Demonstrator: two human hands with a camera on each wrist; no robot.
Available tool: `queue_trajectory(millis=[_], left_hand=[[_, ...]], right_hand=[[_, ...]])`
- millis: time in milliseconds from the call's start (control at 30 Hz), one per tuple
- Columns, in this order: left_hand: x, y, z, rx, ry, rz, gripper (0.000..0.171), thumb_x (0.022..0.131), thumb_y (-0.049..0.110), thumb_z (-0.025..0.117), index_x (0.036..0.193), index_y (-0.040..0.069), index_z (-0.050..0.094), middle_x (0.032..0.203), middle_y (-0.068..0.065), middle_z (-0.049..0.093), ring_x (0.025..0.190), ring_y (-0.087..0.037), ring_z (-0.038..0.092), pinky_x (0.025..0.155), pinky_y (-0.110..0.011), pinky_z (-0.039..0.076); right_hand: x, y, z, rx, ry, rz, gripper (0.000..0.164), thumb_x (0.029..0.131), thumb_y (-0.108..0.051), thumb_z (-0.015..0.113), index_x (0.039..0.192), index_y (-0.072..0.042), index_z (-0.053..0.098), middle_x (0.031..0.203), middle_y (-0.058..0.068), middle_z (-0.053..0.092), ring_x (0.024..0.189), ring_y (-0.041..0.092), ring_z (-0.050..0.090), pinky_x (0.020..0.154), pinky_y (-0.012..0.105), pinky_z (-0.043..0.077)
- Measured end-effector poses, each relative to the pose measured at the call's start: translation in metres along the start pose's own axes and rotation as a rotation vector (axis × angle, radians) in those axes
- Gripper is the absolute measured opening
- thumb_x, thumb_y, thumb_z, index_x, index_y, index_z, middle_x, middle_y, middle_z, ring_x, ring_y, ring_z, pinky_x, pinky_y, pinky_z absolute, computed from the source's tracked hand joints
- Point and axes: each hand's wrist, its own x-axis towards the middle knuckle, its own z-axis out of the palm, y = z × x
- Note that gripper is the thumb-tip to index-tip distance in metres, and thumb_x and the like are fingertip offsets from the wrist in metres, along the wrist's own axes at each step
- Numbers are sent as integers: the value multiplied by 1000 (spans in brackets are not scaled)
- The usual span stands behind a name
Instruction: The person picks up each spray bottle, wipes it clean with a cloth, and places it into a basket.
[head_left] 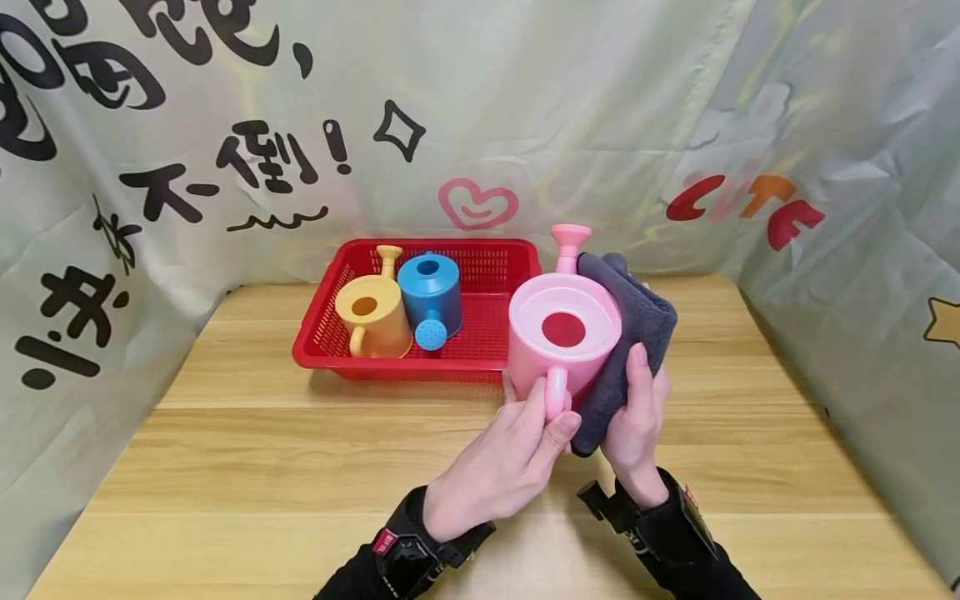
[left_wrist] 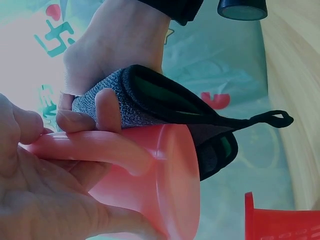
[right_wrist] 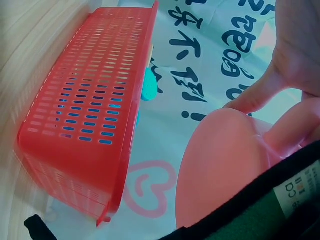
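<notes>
A pink watering can [head_left: 528, 358] is held up in front of me, its spout pointing away. My left hand [head_left: 495, 462] grips the can by its handle; the left wrist view shows fingers around that handle [left_wrist: 90, 145] and the thumb along the body. In my right hand [head_left: 636, 421] is a folded dark grey towel [head_left: 641, 321], pressed against the can's right side. A black-edged fold and hanging loop [left_wrist: 275, 119] of the towel stick out past the can's base. Part of the right hand is hidden behind the cloth.
A red plastic basket [head_left: 420, 368] stands behind and left of the can on the wooden table [head_left: 300, 475]. In it sit a yellow watering can [head_left: 386, 321] and a blue watering can [head_left: 442, 296]. A printed cloth backdrop [head_left: 600, 100] surrounds the table.
</notes>
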Motion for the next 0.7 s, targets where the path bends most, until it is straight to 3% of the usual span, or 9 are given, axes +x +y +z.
queue_trajectory(millis=[700], left_hand=[[1, -3, 2, -27, 1, -1, 12, 104, 21, 53, 99, 12, 47, 79, 3, 57, 68, 0, 48, 70, -13, 43]], right_hand=[[3, 4, -1, 1, -24, 13, 43, 106, -24, 40, 140, 0, 51, 129, 8, 64, 124, 20, 57, 108, 25, 44]])
